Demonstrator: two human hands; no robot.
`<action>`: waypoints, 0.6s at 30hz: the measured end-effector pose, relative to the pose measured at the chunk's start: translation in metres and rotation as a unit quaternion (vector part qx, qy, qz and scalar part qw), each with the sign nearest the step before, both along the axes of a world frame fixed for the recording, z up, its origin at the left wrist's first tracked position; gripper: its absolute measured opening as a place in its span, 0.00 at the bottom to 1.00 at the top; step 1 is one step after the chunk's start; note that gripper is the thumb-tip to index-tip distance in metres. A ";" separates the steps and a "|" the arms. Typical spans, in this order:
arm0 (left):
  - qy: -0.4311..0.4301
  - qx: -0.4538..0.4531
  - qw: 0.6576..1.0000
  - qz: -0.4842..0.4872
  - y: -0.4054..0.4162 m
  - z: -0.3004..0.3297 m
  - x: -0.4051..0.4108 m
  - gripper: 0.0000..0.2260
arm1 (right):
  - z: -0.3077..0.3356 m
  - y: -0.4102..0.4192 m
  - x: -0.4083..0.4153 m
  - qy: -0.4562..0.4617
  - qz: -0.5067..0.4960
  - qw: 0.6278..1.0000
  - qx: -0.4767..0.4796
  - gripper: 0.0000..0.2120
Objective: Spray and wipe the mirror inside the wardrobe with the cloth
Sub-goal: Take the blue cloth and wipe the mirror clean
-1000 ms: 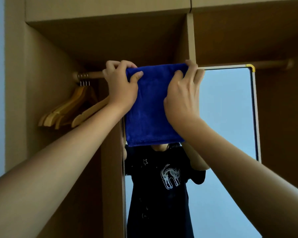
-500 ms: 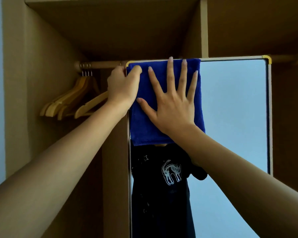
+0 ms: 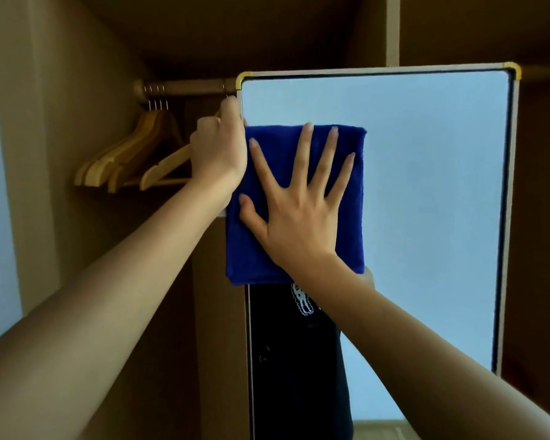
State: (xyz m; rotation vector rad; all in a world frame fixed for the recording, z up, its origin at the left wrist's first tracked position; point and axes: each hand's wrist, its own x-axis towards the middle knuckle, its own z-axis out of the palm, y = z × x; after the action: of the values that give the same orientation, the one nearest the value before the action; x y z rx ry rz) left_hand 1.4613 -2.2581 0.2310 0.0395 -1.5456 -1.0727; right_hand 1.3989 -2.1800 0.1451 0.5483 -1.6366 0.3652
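The right hand (image 3: 299, 214) pressed the blue cloth (image 3: 346, 236) flat against the mirror (image 3: 432, 192), fingers spread straight. The left hand (image 3: 218, 154) gripped the mirror's left frame edge.

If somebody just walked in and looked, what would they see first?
The bright blue cloth jumps out first, pressed flat on the upper left part of the mirror by the right hand with fingers spread wide. The left hand grips the mirror's left edge beside it. Further left, wooden hangers hang from the wardrobe rail.
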 end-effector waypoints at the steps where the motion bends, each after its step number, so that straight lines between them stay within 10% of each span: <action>1: 0.001 0.000 1.000 -0.007 0.000 0.000 0.001 0.18 | -0.011 -0.001 0.001 -0.001 0.001 1.000 0.006 0.33; 11: 0.002 -0.005 0.999 0.032 0.002 -0.003 0.003 0.16 | -0.108 0.012 0.003 -0.014 0.001 0.997 0.077 0.34; 18: -0.011 -0.024 1.000 0.012 0.003 -0.011 0.011 0.17 | 0.011 0.033 -0.004 -0.057 -0.015 0.998 -0.017 0.34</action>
State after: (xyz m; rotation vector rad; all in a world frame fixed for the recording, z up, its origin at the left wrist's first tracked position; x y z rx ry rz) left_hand 1.4726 -2.2551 0.2203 0.0376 -1.5861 -1.0191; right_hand 1.3950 -2.1467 0.1558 0.4846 -1.7439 0.4073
